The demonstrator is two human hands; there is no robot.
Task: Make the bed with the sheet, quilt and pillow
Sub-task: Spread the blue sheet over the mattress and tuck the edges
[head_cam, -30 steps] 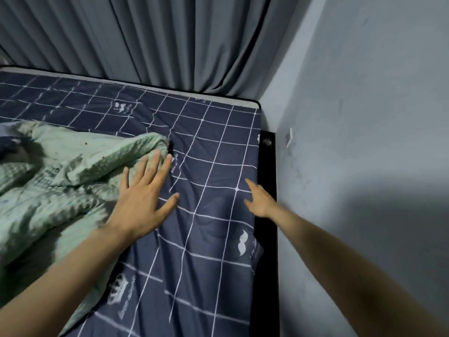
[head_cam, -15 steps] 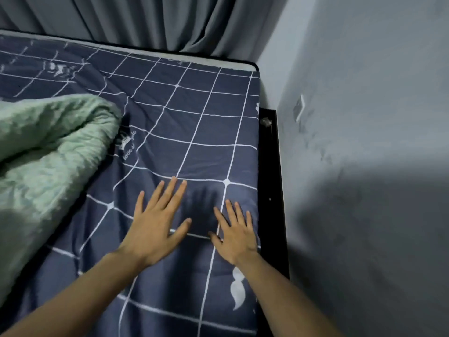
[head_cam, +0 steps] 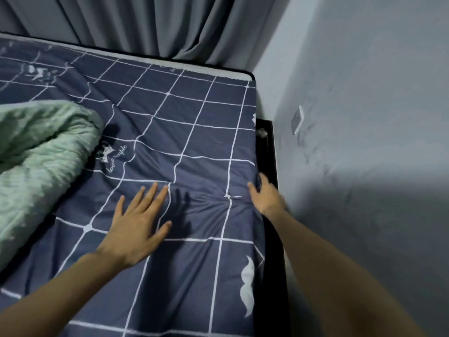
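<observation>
A navy sheet [head_cam: 199, 127] with a white grid and printed motifs covers the mattress. My left hand [head_cam: 138, 222] lies flat on it with fingers spread. At the bed's right edge, my right hand [head_cam: 266, 194] presses against the sheet, thumb on top and fingers over the side, and wrinkles fan out from it. A pale green quilt [head_cam: 41, 161] lies bunched on the left of the bed, apart from both hands. No pillow is in view.
A grey wall [head_cam: 364, 166] runs close along the right, with a narrow dark gap and black bed frame [head_cam: 269, 147] between it and the mattress. Grey curtains [head_cam: 158, 23] hang behind the far edge. A small wall plate [head_cam: 297, 119] is mounted on the wall.
My right hand has moved from the top of the sheet to the right edge of the mattress, bunching the fabric there. My left hand stays flat on the sheet. The view has shifted slightly.
</observation>
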